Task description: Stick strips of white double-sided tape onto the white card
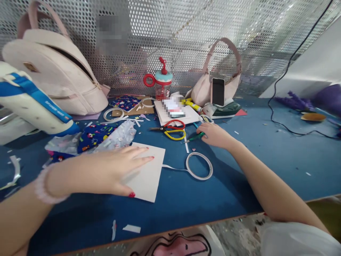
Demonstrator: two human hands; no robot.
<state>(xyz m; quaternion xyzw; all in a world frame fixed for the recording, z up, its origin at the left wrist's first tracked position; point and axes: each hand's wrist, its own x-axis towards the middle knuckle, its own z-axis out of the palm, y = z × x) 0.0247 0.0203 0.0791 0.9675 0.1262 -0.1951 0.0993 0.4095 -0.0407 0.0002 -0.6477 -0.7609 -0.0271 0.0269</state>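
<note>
My left hand (114, 170) is open, fingers spread above a white square card (150, 177); I cannot tell whether it touches the card. A strip from a roll of white double-sided tape (188, 170) reaches the card's right edge. Beyond the roll, my right hand (217, 135) has its fingers closed around a slim green craft knife (195, 137), its thin metal tip pointing left. Close to that tip lie scissors (173, 129) with one red and one yellow handle. A narrow white strip (187, 143) runs under the knife.
Crumpled patterned fabric (97, 137) lies behind my left hand. A blue-and-white bottle (34, 103) and a pink backpack (61, 78) stand left. At the back are a red-lidded cup (163, 83), a handbag (201, 87) and an upright phone (217, 91). A black cable (279, 76) crosses the right side.
</note>
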